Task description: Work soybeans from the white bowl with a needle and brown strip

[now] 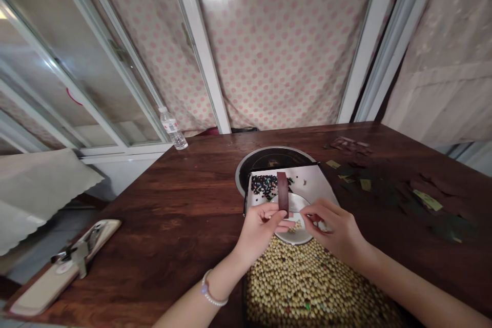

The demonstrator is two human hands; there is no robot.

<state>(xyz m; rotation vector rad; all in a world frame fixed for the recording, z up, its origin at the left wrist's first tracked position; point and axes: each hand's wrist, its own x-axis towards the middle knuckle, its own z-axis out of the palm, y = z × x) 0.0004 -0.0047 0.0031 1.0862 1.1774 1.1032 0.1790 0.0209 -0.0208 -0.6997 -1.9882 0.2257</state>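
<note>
My left hand (259, 225) is closed on a dark reddish-brown strip (283, 189), pinched near its lower end so that it stands upright. Close to its right, my right hand (336, 228) has thumb and forefinger pressed together; anything between them is too small to make out. Under both hands lies a round pale dish (302, 202) with a few light beads (295, 226) in it. Many tan beads (307, 287) spread below the dish, nearest me. Small black beads (263, 185) lie in the white-lined tray (319, 179) behind my left hand.
A round black plate (269, 157) is set in the wooden table (184, 205) behind the tray. Dark scraps and yellowish labels (427, 200) lie scattered at right. A water bottle (175, 129) stands back left. Near the left edge rests a pale board with metal hardware (79, 256).
</note>
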